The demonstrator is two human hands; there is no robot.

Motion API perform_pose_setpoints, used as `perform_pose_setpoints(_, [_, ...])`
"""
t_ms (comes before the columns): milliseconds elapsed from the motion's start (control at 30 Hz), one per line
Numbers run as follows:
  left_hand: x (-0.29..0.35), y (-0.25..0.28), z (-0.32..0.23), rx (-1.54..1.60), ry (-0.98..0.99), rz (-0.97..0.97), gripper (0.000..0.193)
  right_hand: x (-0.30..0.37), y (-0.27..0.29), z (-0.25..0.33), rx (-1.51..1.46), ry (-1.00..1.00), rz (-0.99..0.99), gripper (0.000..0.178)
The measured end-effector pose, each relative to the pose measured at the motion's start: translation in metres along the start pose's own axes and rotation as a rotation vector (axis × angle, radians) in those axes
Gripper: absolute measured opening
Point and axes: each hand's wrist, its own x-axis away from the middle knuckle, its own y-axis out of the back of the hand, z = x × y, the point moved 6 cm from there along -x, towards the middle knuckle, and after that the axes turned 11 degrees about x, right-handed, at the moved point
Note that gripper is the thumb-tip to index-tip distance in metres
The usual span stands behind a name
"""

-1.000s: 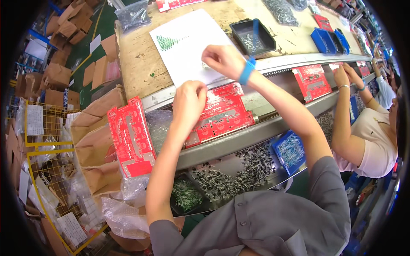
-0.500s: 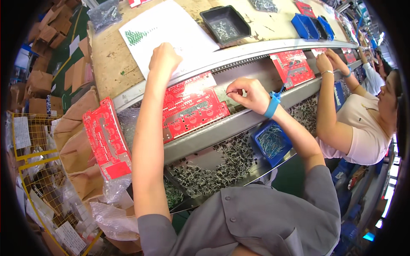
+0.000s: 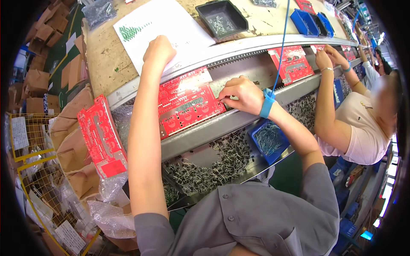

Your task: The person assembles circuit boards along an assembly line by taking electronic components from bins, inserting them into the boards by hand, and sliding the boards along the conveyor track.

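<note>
My left hand [image 3: 159,52] is closed in a fist over the white sheet [image 3: 188,30], beyond the middle red circuit board [image 3: 194,115]. Its fingertips are turned away, so whatever they hold is hidden. Small green components [image 3: 132,32] stand in rows at the sheet's left. At the right edge of that board, my right hand [image 3: 243,95] pinches thumb and forefinger together; a tiny dark bit shows at the tips, too small to name. A blue wristband [image 3: 267,105] with a cord circles my right wrist.
A metal trough [image 3: 213,164] of loose leaded components lies before me, beside a blue bin [image 3: 269,143] of thin-leaded parts. Another red board [image 3: 102,136] leans at left. A black tray [image 3: 222,19] sits on the bench. A co-worker [image 3: 354,115] works at right.
My right hand has moved left and down to the board's right edge. My left hand is still closed over the sheet. The wristband's blue cord now stretches upward across the view.
</note>
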Motion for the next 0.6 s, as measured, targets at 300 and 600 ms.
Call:
perform_pose_setpoints(300, [0.029, 0.003, 0.01, 0.25, -0.342, -0.037, 0.014, 0.001, -0.002, 0.012, 0.18, 0.042, 0.022, 0.008])
perform_pose_setpoints(600, [0.038, 0.002, 0.01, 0.218, -0.451, -0.083, 0.014, -0.023, 0.019, 0.015, 0.105, 0.05, 0.009, 0.009])
